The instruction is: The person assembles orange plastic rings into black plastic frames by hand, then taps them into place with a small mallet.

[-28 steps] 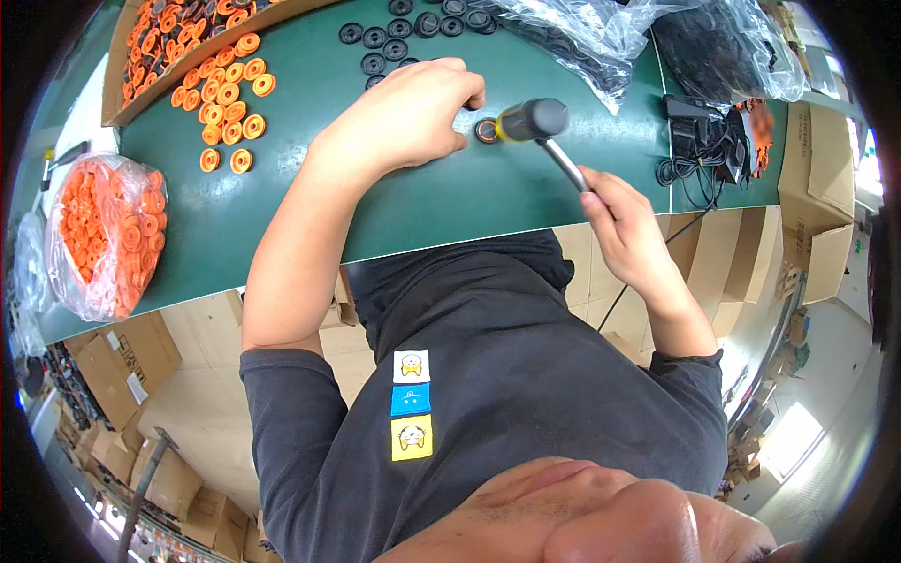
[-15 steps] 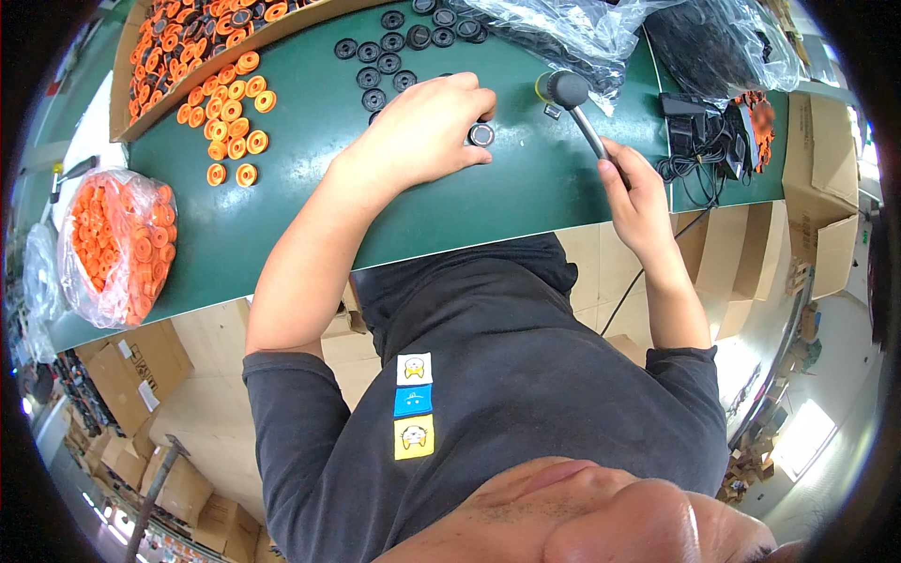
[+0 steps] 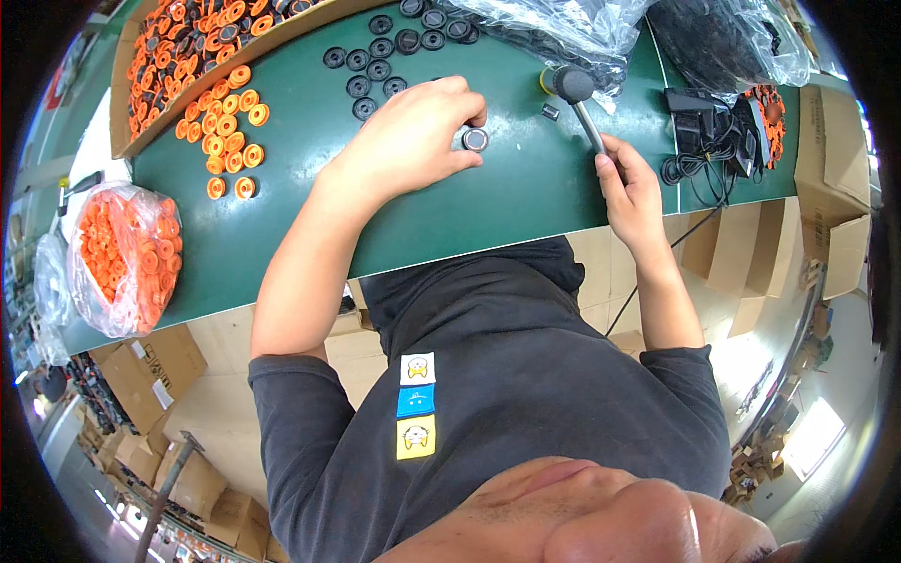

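Note:
My left hand (image 3: 413,141) reaches over the green table, its thumb and curled fingers closed on the sides of a small round black part (image 3: 475,140). The part has a paler ring on top; its underside is hidden. In my right hand (image 3: 631,188) is a mallet (image 3: 587,122), gripped by its dark handle. The mallet's head, black with a yellow end (image 3: 548,83), is raised to the right of the black part and apart from it. Just below the head lies a small dark piece (image 3: 550,111). Several black discs (image 3: 378,70) are spread beyond my left hand.
Orange wheel-like parts (image 3: 226,125) form a group at the left, near a cardboard box (image 3: 120,103) full of orange and black parts. A clear bag of orange parts (image 3: 127,258) sits at the near-left edge. Plastic bags (image 3: 563,38) and black adapters with cables (image 3: 704,131) occupy the right.
The view has shifted slightly. My left hand keeps the black part between its fingers, and the mallet stays raised with little visible movement.

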`<act>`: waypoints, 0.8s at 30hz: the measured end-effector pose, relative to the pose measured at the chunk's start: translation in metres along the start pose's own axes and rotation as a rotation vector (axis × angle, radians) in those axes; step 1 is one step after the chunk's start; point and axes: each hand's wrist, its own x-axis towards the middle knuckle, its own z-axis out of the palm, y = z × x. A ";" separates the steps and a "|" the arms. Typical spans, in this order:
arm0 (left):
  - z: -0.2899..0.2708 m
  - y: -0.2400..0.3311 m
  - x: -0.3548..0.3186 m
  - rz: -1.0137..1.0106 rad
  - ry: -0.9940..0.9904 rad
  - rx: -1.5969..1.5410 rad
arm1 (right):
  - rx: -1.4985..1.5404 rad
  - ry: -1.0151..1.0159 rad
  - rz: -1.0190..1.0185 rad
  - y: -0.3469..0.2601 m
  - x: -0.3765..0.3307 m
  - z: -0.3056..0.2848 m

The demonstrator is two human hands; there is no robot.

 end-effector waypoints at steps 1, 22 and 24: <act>0.000 0.000 0.000 0.013 0.011 0.025 | 0.003 0.001 0.000 0.000 0.000 0.000; -0.019 0.024 -0.002 0.185 0.217 -0.712 | -0.059 -0.025 -0.042 -0.003 0.002 -0.001; -0.017 0.025 -0.002 0.183 0.231 -0.739 | -0.062 -0.010 -0.068 -0.002 0.001 0.000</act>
